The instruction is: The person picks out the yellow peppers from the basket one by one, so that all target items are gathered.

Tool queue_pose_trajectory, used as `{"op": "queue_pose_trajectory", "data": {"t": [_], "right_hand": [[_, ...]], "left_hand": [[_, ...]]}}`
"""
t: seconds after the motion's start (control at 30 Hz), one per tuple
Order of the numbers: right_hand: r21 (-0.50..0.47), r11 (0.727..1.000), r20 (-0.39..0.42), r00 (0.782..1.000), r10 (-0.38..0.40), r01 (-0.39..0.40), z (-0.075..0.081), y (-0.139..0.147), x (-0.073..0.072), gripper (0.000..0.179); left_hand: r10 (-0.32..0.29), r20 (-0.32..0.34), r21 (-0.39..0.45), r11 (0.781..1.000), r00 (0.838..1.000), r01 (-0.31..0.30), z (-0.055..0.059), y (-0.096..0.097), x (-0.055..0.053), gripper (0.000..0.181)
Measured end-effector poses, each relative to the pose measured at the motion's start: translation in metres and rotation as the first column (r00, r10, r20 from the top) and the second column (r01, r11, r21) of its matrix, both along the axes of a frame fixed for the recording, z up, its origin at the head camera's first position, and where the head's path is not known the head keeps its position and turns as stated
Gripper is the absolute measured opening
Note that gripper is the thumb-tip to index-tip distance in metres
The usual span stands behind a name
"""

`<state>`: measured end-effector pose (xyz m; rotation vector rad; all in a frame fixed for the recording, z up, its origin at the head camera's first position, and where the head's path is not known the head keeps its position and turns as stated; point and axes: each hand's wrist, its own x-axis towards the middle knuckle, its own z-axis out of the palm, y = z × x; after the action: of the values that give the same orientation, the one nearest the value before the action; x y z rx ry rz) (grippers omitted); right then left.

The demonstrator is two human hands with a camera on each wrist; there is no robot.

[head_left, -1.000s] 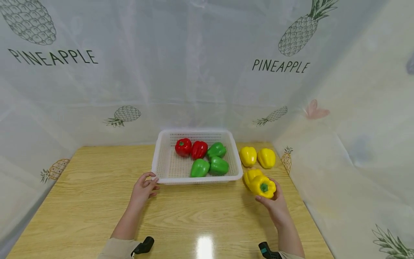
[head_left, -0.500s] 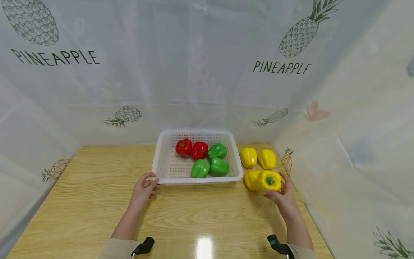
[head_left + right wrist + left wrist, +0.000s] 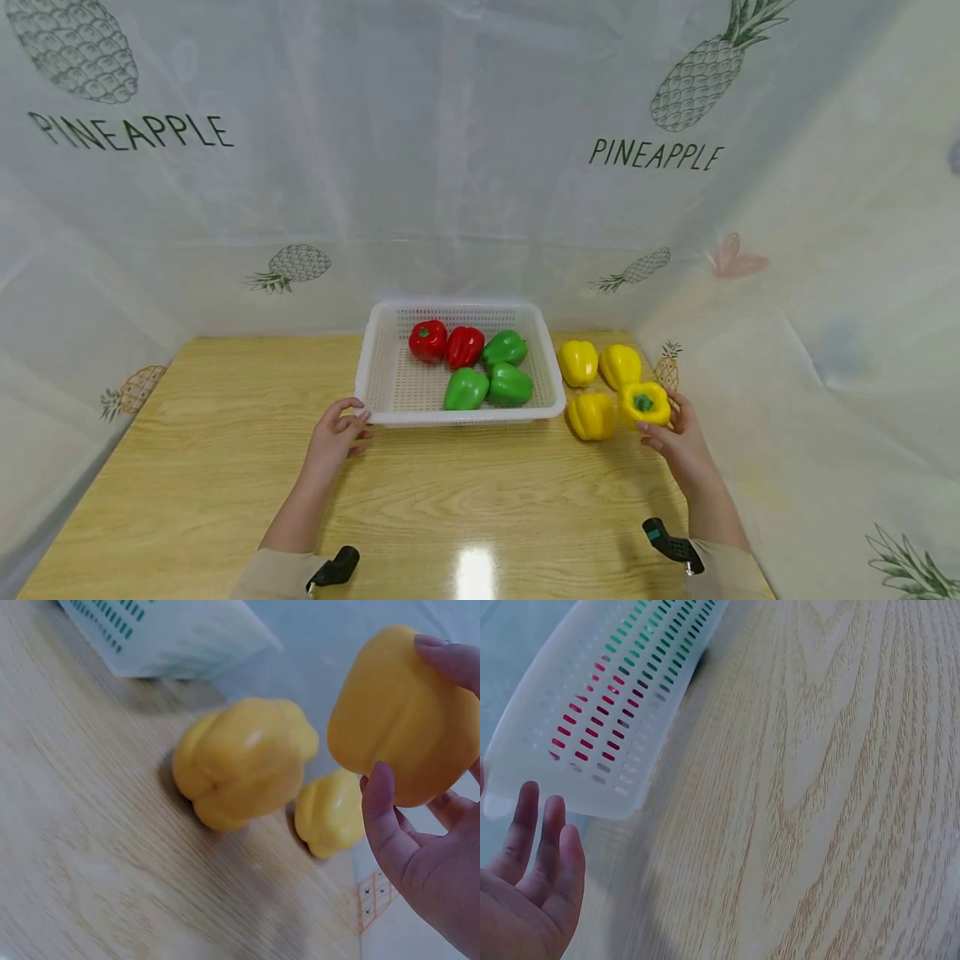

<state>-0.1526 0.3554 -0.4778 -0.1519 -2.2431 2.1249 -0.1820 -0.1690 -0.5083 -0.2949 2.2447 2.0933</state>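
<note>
My right hand grips a yellow bell pepper, its green stem towards the head camera. The right wrist view has thumb and fingers around that pepper, raised above the table. To its left sits another yellow bell pepper; two more, one on the left and one on the right, stand behind. My left hand touches the near left corner of a white plastic basket, with fingers fairly straight in the left wrist view. Red and green bell peppers lie in the basket.
The wooden table reaches back to a pale curtain printed with pineapples. More curtain hangs close along the table's right edge, near my right arm. A dark wrist camera sits on my right wrist, another on my left.
My right hand has carried the yellow bell pepper right and slightly back, away from the one it overlapped; a gap now shows between them. My left hand stays at the basket corner.
</note>
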Motion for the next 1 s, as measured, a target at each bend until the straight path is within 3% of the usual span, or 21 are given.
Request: {"op": "queue_pose_trajectory", "data": {"t": [0.47,0.73,1.0], "right_hand": [[0.142,0.982,0.123,0.981,-0.147,0.129,0.002,0.014,-0.017,0.089],[0.189,0.946,0.209,0.930,-0.301,0.264,-0.016,0.014,-0.026,0.090],[0.247,0.902,0.197,0.893,-0.405,0.355,-0.034,0.014,-0.031,0.086]], "left_hand": [[-0.007,0.012,0.012,1.000,1.000,0.007,-0.003,-0.003,-0.002,0.032],[-0.002,0.010,0.015,1.000,1.000,0.002,-0.002,-0.003,-0.002,0.032],[-0.014,0.019,0.020,1.000,1.000,0.014,-0.002,-0.003,-0.001,0.035]]}}
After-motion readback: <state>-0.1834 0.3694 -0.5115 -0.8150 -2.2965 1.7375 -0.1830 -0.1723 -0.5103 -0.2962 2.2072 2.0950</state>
